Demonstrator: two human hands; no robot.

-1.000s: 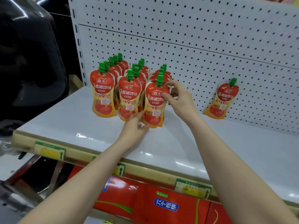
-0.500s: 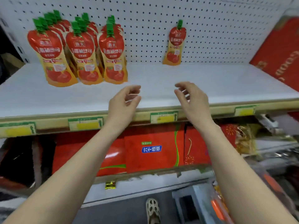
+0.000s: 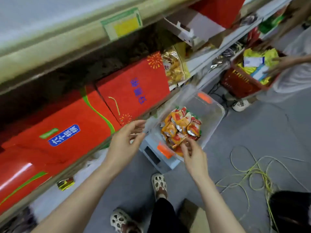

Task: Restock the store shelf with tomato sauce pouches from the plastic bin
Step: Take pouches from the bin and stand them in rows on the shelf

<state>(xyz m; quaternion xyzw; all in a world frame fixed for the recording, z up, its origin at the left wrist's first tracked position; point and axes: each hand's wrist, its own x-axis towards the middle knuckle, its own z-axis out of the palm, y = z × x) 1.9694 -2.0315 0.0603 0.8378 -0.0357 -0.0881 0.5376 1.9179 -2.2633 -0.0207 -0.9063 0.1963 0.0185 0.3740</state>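
Both hands empty and spread, I'm reaching right hand [image 3: 193, 157] and left hand [image 3: 125, 142] toward pouches [image 3: 180, 127] heaped inside the plastic bin [image 3: 217, 113]; should pinch near the spouts.

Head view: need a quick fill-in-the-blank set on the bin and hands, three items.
1. The pouches lie heaped inside a clear plastic ____.
2. The hand reaching right over the pouches is the ____ one.
3. The clips on the bin rim are ____ in colour.
Both the left hand and right hand are empty.

Missing: bin; right; orange
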